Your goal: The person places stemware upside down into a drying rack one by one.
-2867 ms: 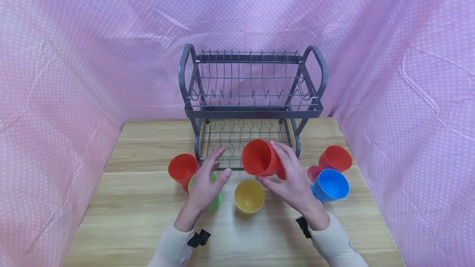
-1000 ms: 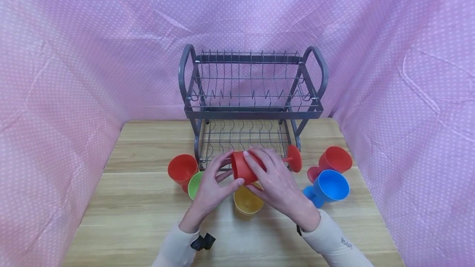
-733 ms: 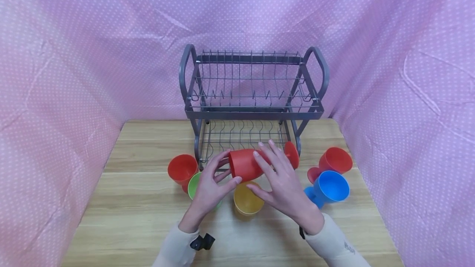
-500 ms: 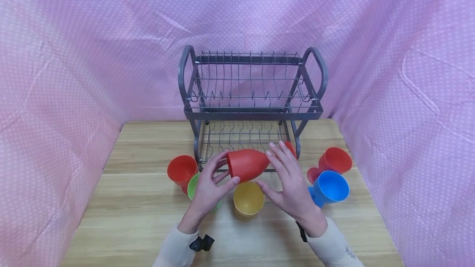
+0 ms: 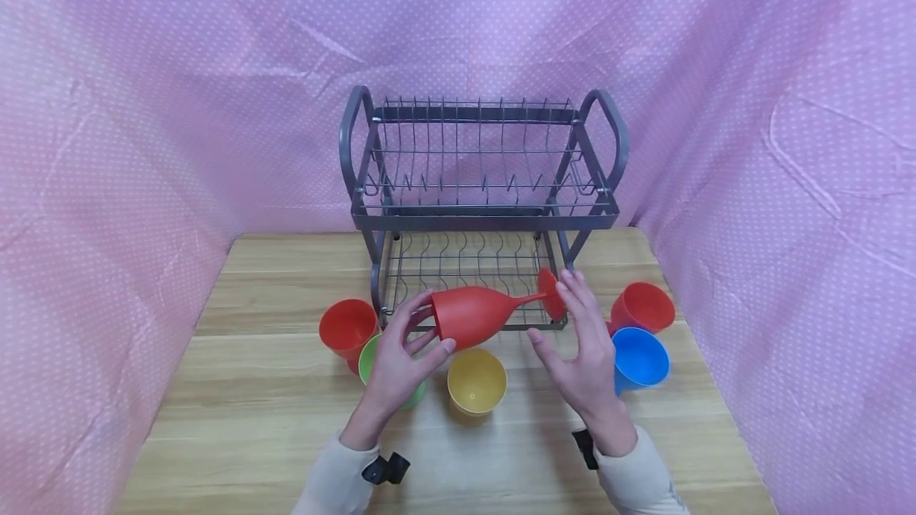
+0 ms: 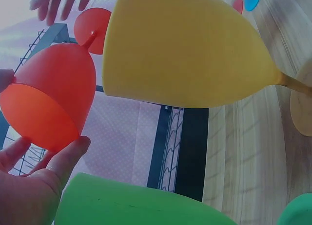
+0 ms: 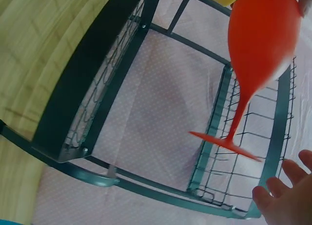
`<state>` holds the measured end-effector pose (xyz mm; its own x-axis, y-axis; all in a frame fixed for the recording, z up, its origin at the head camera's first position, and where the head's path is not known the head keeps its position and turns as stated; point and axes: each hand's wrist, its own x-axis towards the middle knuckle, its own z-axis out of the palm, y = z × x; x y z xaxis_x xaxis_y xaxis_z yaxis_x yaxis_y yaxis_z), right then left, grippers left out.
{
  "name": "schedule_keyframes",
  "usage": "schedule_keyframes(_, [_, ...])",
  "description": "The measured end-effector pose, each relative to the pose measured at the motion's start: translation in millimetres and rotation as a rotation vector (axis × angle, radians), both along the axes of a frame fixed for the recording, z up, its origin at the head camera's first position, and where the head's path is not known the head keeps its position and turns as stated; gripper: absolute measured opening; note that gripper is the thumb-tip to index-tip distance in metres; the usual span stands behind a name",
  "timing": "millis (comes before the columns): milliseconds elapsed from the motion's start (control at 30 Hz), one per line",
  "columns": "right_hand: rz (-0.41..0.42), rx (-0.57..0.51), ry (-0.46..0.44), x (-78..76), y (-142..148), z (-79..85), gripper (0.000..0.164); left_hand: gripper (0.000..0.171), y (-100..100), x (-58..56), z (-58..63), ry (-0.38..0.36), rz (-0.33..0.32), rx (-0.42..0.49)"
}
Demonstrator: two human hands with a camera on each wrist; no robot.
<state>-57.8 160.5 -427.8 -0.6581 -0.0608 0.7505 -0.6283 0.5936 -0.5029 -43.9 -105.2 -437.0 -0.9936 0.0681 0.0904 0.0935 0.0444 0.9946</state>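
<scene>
A red plastic goblet [image 5: 468, 315] lies sideways in the air before the rack, its mouth to the left and its foot to the right. My left hand [image 5: 399, 360] grips it by the rim; in the left wrist view the thumb and fingers press the edge of the red bowl [image 6: 58, 84]. My right hand [image 5: 583, 356] has its fingers spread beside the goblet's foot [image 5: 550, 294]. In the right wrist view its fingertips [image 7: 287, 178] stand apart from the foot. Below the held goblet stands a yellow goblet [image 5: 477, 381]. A green goblet [image 5: 368, 358] is partly hidden behind my left hand.
A two-tier dark grey dish rack [image 5: 487, 221] stands at the back of the wooden table [image 5: 236, 388]. Another red goblet [image 5: 348, 328] is at the left. A red goblet [image 5: 642, 307] and a blue goblet [image 5: 641, 358] stand at the right. Pink dotted cloth [image 5: 458, 14] surrounds the table.
The red goblet has turned from mouth toward the camera to lying sideways. My left hand has taken its rim, and my right hand has let go of the bowl and moved right toward the foot.
</scene>
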Motion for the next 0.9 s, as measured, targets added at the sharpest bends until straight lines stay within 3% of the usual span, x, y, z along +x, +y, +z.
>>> schedule_keyframes(167, [-0.057,-0.081,-0.168,2.3,4.8,-6.3,0.071,0.077,-0.1,0.5,0.2,-0.002,0.004,0.018])
schedule_keyframes(300, [-0.072,-0.163,-0.319,3.3,5.2,-8.8,0.082,0.077,0.2,0.7,0.6,0.006,0.007,0.034])
schedule_keyframes(500, [-0.013,-0.33,-0.502,2.8,4.9,-11.6,0.08,0.077,1.0,0.0,-0.2,0.025,0.008,0.055])
schedule_keyframes(900, [0.084,-0.561,-0.75,6.4,1.2,-12.1,0.073,0.077,3.5,-0.6,-0.2,0.053,-0.002,0.138])
